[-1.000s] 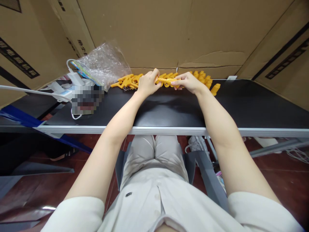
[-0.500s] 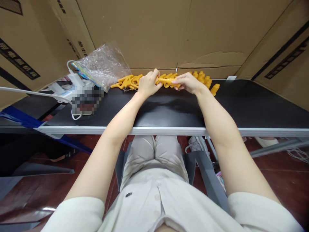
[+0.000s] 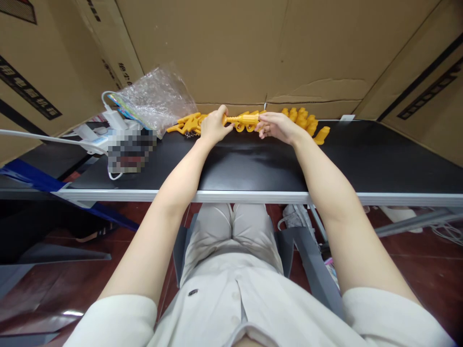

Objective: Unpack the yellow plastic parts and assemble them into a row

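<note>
Both my hands hold one long yellow plastic piece (image 3: 243, 118) level above the far side of the black table (image 3: 253, 164). My left hand (image 3: 213, 127) is closed round its left end. My right hand (image 3: 275, 127) pinches its right end with curled fingers. Under and behind the piece lie more yellow plastic parts: flat pronged ones (image 3: 188, 123) to the left and stubby rounded ones (image 3: 306, 120) to the right, with one (image 3: 321, 135) lying a little apart.
A crinkled clear plastic bag (image 3: 155, 99) lies at the table's back left, beside a white power strip with a charger and cables (image 3: 104, 127). Large cardboard boxes (image 3: 253, 48) wall in the back and both sides. The table's pale front edge (image 3: 253, 196) runs above my lap.
My hands have moved slightly apart and lifted, so the yellow piece between them now shows at full length instead of being mostly covered by my fingers.
</note>
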Tool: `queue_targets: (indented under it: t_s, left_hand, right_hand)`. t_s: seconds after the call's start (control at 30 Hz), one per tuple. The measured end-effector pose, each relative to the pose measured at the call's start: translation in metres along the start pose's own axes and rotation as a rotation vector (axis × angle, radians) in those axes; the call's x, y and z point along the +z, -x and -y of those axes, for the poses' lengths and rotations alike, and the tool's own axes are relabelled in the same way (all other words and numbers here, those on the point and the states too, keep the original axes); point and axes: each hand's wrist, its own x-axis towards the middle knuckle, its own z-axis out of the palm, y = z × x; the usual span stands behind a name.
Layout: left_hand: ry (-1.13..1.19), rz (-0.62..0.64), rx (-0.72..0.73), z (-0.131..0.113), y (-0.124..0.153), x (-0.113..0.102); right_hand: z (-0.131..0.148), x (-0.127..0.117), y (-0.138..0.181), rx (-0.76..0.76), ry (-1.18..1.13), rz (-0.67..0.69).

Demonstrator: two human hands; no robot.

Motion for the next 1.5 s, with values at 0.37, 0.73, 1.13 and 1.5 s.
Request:
queue_targets:
  t_s: [0.37, 0.73, 1.13, 1.5]
  left_hand:
    - [-0.021, 0.037, -0.025, -0.007, 0.002, -0.007]
    - [0.001, 0.069, -0.015, -0.011, 0.005, -0.012]
    - [-0.180, 0.200, -0.156, -0.006, 0.005, -0.010]
    - [-0.206, 0.174, -0.241, 0.003, 0.001, -0.009]
  right_hand:
    - [-0.006, 0.007, -0.006, -0.152, 0.267, -0.133]
    - [-0.009, 0.011, -0.009, -0.168, 0.272, -0.176]
    - [-0.014, 0.030, -0.013, -0.468, 1.088, -0.267]
    - [-0.022, 0.081, -0.061, -0.371, 1.752, -0.017]
